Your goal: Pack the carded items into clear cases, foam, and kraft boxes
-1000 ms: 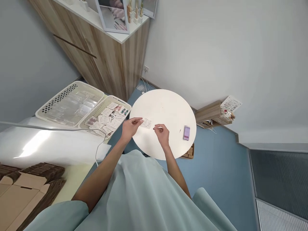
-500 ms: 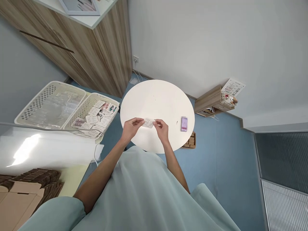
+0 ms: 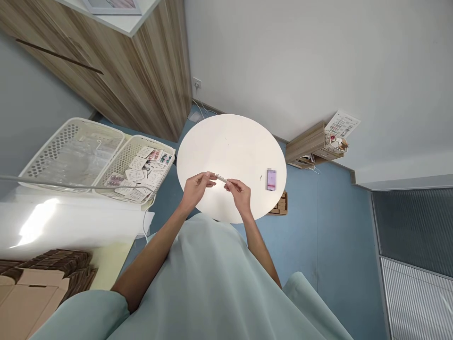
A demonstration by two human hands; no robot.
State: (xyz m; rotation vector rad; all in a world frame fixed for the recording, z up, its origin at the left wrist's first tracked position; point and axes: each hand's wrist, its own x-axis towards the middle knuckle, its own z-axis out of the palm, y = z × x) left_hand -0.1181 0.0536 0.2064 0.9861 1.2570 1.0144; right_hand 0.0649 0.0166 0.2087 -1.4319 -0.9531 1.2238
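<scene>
Over the round white table (image 3: 230,141), a small pale card (image 3: 221,178) is turned nearly edge-on, with small raised pieces along its upper side that I cannot make out. My left hand (image 3: 195,190) pinches its left end between thumb and fingers. At the right end, my right hand (image 3: 241,194) grips it the same way. A phone with a pinkish screen (image 3: 271,180) lies on the table, right of my hands.
Left of the table, a white basket (image 3: 166,174) holds similar cards, some with coloured pieces; another basket (image 3: 67,127) holds clear plastic packaging. Flat cardboard boxes (image 3: 38,293) are stacked lower left. A carton of small boxes (image 3: 282,205) sits beneath the table's right edge.
The card has turned from showing its printed face to nearly edge-on, still between both hands. The view has shifted slightly.
</scene>
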